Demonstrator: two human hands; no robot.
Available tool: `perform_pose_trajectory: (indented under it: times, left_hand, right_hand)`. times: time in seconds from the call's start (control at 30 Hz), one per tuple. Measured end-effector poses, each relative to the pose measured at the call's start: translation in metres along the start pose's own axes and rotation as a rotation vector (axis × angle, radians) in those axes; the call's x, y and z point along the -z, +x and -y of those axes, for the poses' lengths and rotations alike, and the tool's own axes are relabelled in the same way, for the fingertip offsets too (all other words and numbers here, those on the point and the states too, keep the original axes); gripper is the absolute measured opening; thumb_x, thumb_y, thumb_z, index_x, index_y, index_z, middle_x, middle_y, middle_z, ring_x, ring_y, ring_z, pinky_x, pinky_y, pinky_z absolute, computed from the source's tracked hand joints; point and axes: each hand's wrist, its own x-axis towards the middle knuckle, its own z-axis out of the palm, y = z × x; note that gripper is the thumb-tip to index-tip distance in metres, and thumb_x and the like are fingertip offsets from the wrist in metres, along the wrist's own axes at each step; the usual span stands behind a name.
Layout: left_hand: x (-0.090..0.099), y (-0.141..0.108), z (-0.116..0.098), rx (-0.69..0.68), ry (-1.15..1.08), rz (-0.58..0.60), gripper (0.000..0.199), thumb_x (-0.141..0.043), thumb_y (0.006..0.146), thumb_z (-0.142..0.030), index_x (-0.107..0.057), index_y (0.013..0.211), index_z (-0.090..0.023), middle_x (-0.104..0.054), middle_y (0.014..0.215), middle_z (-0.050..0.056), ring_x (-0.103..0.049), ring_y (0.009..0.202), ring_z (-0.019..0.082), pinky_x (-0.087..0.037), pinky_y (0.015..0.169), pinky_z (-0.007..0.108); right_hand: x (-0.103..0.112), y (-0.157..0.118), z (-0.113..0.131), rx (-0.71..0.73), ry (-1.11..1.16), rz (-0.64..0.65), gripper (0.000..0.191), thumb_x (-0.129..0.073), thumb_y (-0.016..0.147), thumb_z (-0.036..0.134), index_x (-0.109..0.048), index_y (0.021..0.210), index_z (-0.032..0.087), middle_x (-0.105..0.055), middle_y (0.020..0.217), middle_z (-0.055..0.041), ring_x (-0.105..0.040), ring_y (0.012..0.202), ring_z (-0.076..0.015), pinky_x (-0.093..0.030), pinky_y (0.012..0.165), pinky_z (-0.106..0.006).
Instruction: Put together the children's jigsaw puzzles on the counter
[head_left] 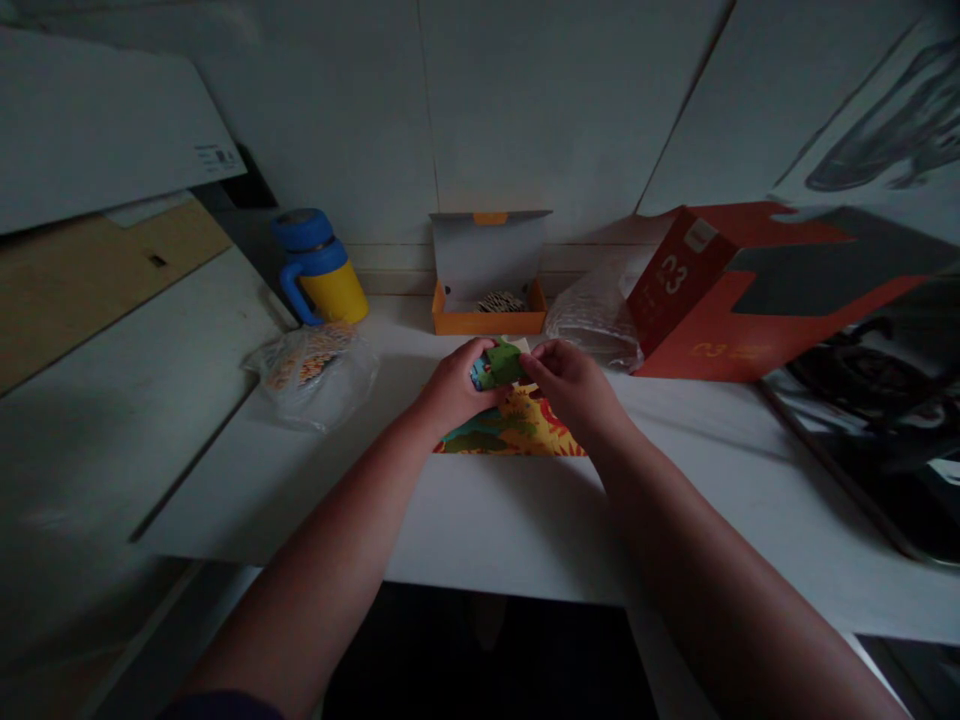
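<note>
Small green and blue pieces sit in my left hand, whose fingers are wrapped round them. My right hand pinches the right edge of the green piece on top. Below both hands a colourful picture sheet or board, yellow, green and red, lies on the white counter. Just behind them an orange box stands with its lid up and a dark-and-light patterned item inside. How many pieces my left hand holds is too small to tell.
At the left are a blue and yellow jug and a clear bag of small pieces. Crumpled clear plastic and a large red box stand at the right, near a black stove. The white counter's front edge is near me.
</note>
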Motion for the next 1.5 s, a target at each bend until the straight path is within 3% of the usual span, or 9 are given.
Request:
perform_pose_trajectory:
  times: [0.13, 0.23, 0.33, 0.43, 0.57, 0.87, 1.2, 1.37, 1.5]
  left_hand:
    - [0.0, 0.001, 0.004, -0.017, -0.06, -0.015, 0.049, -0.084, 0.078, -0.025, -0.064, 0.124, -0.023, -0.073, 0.126, 0.007, -0.07, 0.112, 0.022, -0.053, 0.098, 0.034]
    - [0.002, 0.002, 0.009, 0.008, -0.084, -0.057, 0.048, -0.084, 0.079, -0.026, -0.065, 0.124, -0.024, -0.074, 0.124, 0.007, -0.07, 0.108, 0.021, -0.054, 0.095, 0.034]
    - [0.007, 0.003, 0.012, 0.038, -0.112, -0.107, 0.049, -0.085, 0.08, -0.029, -0.065, 0.125, -0.024, -0.073, 0.121, 0.007, -0.071, 0.102, 0.02, -0.055, 0.09, 0.034]
    - [0.011, 0.004, 0.015, 0.043, -0.141, -0.153, 0.05, -0.085, 0.081, -0.031, -0.063, 0.126, -0.025, -0.072, 0.118, 0.007, -0.07, 0.099, 0.019, -0.056, 0.087, 0.032]
    - [0.015, 0.006, 0.016, 0.032, -0.144, -0.208, 0.049, -0.084, 0.082, -0.032, -0.063, 0.126, -0.027, -0.072, 0.112, 0.004, -0.069, 0.091, 0.017, -0.055, 0.083, 0.031]
    - [0.017, 0.007, 0.015, 0.05, -0.084, -0.298, 0.048, -0.084, 0.081, -0.031, -0.064, 0.125, -0.027, -0.071, 0.112, 0.004, -0.069, 0.092, 0.018, -0.055, 0.084, 0.032]
    - [0.013, 0.007, 0.009, 0.09, -0.137, -0.316, 0.05, -0.086, 0.08, -0.031, -0.063, 0.124, -0.026, -0.072, 0.118, 0.006, -0.07, 0.096, 0.019, -0.056, 0.085, 0.033]
    - [0.01, 0.004, 0.009, 0.039, -0.126, -0.257, 0.049, -0.084, 0.082, -0.032, -0.061, 0.126, -0.027, -0.072, 0.117, 0.006, -0.07, 0.098, 0.019, -0.056, 0.085, 0.032]
    - [0.009, 0.003, 0.006, 0.043, -0.092, -0.235, 0.049, -0.084, 0.081, -0.032, -0.062, 0.125, -0.026, -0.073, 0.118, 0.006, -0.071, 0.099, 0.019, -0.056, 0.087, 0.032]
  right_hand:
    - [0.009, 0.006, -0.002, 0.012, 0.058, -0.077, 0.045, -0.078, 0.082, 0.06, -0.056, 0.094, 0.023, -0.071, 0.078, 0.0006, -0.071, 0.069, -0.0169, -0.054, 0.056, -0.025]
    - [0.026, 0.013, -0.004, 0.019, -0.033, -0.156, 0.037, -0.075, 0.086, 0.052, -0.06, 0.101, 0.022, -0.076, 0.083, -0.0024, -0.072, 0.069, -0.0174, -0.053, 0.055, -0.025]
    - [0.043, 0.016, -0.005, -0.024, -0.276, -0.14, 0.03, -0.071, 0.09, 0.042, -0.068, 0.111, 0.02, -0.078, 0.084, -0.0059, -0.072, 0.07, -0.019, -0.051, 0.057, -0.026]
    - [0.05, 0.015, -0.005, -0.041, -0.625, 0.0, 0.025, -0.068, 0.092, 0.035, -0.077, 0.109, 0.02, -0.079, 0.083, -0.0073, -0.07, 0.068, -0.0198, -0.048, 0.059, -0.028]
    - [0.044, 0.011, 0.0, -0.006, -0.917, 0.153, 0.022, -0.064, 0.095, 0.028, -0.08, 0.109, 0.021, -0.082, 0.095, -0.0087, -0.072, 0.08, -0.0215, -0.046, 0.067, -0.029]
    - [0.031, 0.002, 0.012, -0.022, -1.081, 0.303, 0.022, -0.063, 0.098, 0.03, -0.076, 0.113, 0.021, -0.082, 0.1, -0.0067, -0.073, 0.085, -0.0219, -0.044, 0.07, -0.029]
    - [-0.007, -0.025, 0.025, 0.099, -1.062, 0.492, 0.023, -0.061, 0.098, 0.036, -0.078, 0.107, 0.024, -0.081, 0.094, -0.0062, -0.071, 0.088, -0.0234, -0.044, 0.072, -0.03]
    - [-0.01, -0.03, 0.025, 0.156, -1.031, 0.538, 0.019, -0.067, 0.095, 0.041, -0.078, 0.1, 0.026, -0.08, 0.089, -0.0042, -0.069, 0.085, -0.0234, -0.043, 0.071, -0.029]
    - [-0.009, -0.029, 0.029, 0.118, -0.976, 0.523, 0.02, -0.064, 0.097, 0.039, -0.077, 0.093, 0.025, -0.08, 0.087, -0.0056, -0.069, 0.076, -0.0211, -0.04, 0.065, -0.029]
